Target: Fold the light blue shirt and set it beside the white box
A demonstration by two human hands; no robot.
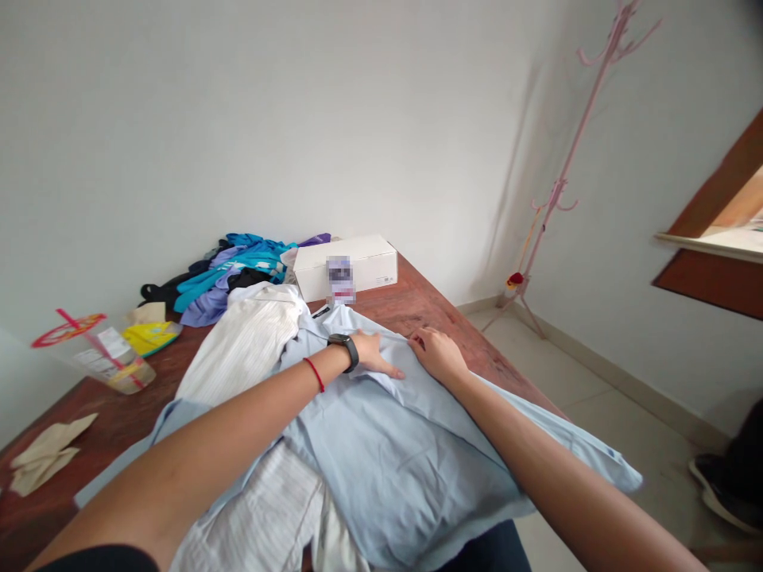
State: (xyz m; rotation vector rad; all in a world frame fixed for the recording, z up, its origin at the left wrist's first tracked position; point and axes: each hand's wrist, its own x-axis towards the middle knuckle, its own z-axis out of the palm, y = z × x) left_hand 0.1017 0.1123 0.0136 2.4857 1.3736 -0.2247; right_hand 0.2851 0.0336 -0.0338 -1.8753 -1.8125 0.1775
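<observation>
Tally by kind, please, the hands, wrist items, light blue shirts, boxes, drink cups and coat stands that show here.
Hands: 2 (left hand, right hand)
Wrist items: 2 (dark watch, red bracelet)
Light blue shirt: 1
White box: 1
Drink cup: 1
Coat stand: 1
Total: 8

I'm seeing black sleeve [101,559] curving across left arm [232,421] at near left corner, hem rounding smoothly. Dark watch [344,343] sitting on left wrist, face rectangular, band [354,359] looking plain and smooth. Thin red cord bracelet [314,373] circling same arm, just nearer than watch. Left hand [374,355], right hand [439,355] and right forearm [554,469] showing bare. At near edge I'm making out dark cloth [494,550], apparently covering leg, detail too dim.
</observation>
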